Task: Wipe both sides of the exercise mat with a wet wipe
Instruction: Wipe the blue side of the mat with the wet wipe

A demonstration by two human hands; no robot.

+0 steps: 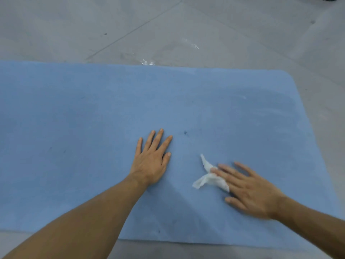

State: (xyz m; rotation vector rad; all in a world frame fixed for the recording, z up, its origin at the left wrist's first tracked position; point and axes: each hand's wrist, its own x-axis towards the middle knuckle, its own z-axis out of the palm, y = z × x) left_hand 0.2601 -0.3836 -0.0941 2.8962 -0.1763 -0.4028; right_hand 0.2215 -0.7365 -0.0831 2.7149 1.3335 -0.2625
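Her left hand (152,161) lies flat, fingers straight, pinning the blue mat (74,118); the right hand (250,191), lower right, presses the crumpled wipe (209,179) under straight fingers to scrub.

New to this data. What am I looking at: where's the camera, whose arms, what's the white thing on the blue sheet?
There is no robot here. A person works with bare hands, and the single picture comes from a wide-angle camera worn on their head, looking forward and down. The blue sheet is an exercise mat lying flat on a grey floor. The left hand rests flat on the mat with straight fingers, holding nothing. The right hand, slightly blurred, lays straight fingers on a crumpled white wet wipe that lies on the mat. A small dark speck marks the mat beyond the hands.
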